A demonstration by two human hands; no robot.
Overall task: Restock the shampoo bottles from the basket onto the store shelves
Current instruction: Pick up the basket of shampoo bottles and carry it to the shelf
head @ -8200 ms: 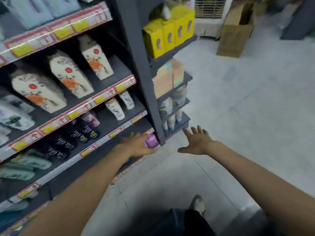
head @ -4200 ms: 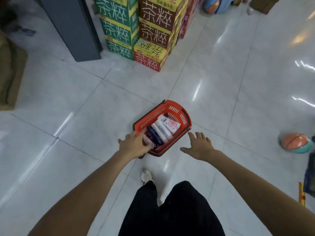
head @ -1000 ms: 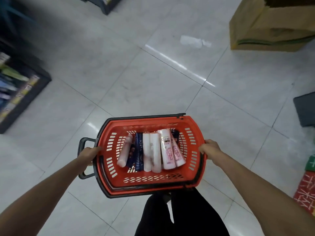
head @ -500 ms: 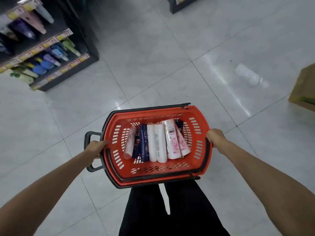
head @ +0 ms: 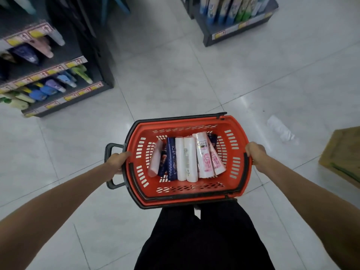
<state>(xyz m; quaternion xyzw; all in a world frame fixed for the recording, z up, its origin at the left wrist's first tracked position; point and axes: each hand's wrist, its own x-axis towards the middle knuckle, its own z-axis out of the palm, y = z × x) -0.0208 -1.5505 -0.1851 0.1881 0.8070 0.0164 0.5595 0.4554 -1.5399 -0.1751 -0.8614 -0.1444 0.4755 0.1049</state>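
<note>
Looking straight down onto a pale tiled floor [head: 175, 75]. Far left of the basket [head: 187, 192]: dark store shelves [head: 93, 55], tiered, yellow price strips along the edges, stocked with bottles in green, blue, purple and pink. Beyond the basket and to its right: a second low shelf unit [head: 233, 35] with blue and green packs standing on it. Directly below the basket: the person's legs in black trousers [head: 204, 236]. The basket is red plastic with slotted walls and a black rim, carried level above the floor, with a black loop handle [head: 106, 152] jutting from its left end. Well right of the basket: the corner of a brown cardboard box [head: 342, 152] on the floor. Inside the basket: the shampoo bottles [head: 190, 158], lying side by side on its bottom, caps toward the wearer. From its left end they run pink, dark blue, two white, then white-and-pink ones, one reading CLEAR; a dark one is partly hidden behind those. Left hand [head: 116, 161]: curled round the basket's left end, at the loop handle. Right hand [head: 255, 152]: fingers wrapped over the right rim. Beyond the right hand: a crumpled white scrap [head: 280, 129] on the tiles.
</note>
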